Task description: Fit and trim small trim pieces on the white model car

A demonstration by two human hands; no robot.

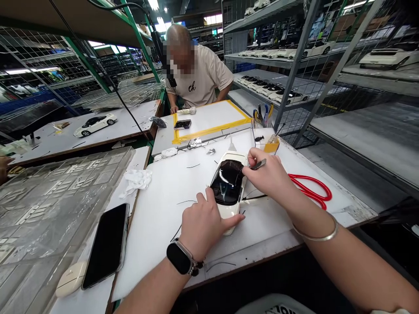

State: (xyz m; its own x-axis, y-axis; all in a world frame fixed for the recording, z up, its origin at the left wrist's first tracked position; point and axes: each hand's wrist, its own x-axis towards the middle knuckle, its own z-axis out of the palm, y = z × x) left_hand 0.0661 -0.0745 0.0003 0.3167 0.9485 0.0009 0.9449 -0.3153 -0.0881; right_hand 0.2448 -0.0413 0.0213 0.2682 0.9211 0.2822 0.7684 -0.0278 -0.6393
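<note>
A glossy model car (227, 181), likely light, stiff and best held by its sides, is sitting at twelve o'clock on the surface (163, 209), the half-curled left hand (201, 220) holding it from seven, the right hand (270, 172) pinching a metal tool (259, 165) at two.

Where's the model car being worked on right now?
In the head view, the white model car sits just right of centre on the white worktop, with the left hand over its near end and the right hand at its right side.
</note>
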